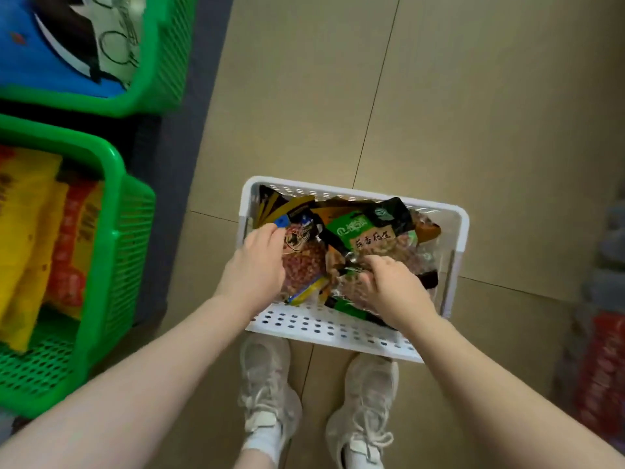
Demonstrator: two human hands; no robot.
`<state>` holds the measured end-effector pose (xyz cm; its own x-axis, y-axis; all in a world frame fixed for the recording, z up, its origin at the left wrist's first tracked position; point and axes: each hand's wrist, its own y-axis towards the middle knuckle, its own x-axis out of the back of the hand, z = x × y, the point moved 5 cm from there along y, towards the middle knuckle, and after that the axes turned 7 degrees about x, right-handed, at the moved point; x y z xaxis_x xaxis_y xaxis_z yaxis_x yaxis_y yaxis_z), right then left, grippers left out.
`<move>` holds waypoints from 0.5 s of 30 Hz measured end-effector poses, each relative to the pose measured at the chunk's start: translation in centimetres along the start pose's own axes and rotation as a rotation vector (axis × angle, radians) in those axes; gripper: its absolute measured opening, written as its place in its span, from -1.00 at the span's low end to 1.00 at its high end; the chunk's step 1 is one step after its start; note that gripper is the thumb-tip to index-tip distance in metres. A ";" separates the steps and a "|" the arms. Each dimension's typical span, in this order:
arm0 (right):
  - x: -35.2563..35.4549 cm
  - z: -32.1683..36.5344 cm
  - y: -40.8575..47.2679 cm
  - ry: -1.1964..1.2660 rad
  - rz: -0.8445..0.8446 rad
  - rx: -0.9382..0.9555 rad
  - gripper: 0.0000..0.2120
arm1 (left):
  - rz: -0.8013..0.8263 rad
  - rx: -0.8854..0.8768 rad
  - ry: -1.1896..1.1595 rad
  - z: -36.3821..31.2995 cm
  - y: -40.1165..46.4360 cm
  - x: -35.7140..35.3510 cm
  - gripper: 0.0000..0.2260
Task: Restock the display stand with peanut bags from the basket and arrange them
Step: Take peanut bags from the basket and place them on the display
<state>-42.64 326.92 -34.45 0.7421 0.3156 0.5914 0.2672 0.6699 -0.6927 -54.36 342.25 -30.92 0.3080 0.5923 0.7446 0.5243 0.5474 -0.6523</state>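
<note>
A white perforated basket [324, 328] sits on the floor in front of my feet, filled with several peanut bags. My left hand [258, 262] grips a clear bag of red peanuts with a blue-and-yellow label [302, 262] at the basket's left side. My right hand [394, 287] curls over a green-labelled peanut bag [367, 236] lying across the middle. More dark and brown bags [426, 231] lie beneath and behind. The display stand's green bin [111, 231] stands at the left, holding yellow and red packets [37, 231].
A second green bin [159, 62] with blue and white packaging hangs above the lower one. Stacked red goods [605, 374] blur at the right edge. Beige floor tiles [439, 113] stretch beyond the basket. My two white trainers [267, 394] stand right behind it.
</note>
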 end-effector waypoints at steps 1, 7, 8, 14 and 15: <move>-1.0 -0.2 0.4 -0.055 0.020 0.015 -0.63 | -0.007 -0.044 0.040 -0.1 0.6 -0.6 -0.55; -3.8 -0.7 -0.2 -0.269 0.098 0.025 -0.69 | -0.117 -0.125 0.242 -1.1 4.6 -2.1 -0.46; -3.6 -0.9 -0.2 -0.269 0.116 0.035 -0.67 | -0.110 -0.084 0.234 -1.1 5.3 -1.9 -0.47; 1.3 -2.9 0.4 0.086 -0.071 -0.004 -0.82 | -0.017 0.140 0.203 -0.8 7.7 -2.5 -0.70; 2.3 -3.1 0.4 0.177 -0.112 -0.021 -0.78 | 0.054 0.154 0.179 -0.8 7.5 -3.1 -0.77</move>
<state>-38.91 325.84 -34.59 0.8026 0.1158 0.5851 0.3658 0.6792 -0.6363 -50.81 344.05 -37.98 0.4751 0.5163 0.7125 0.3804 0.6096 -0.6954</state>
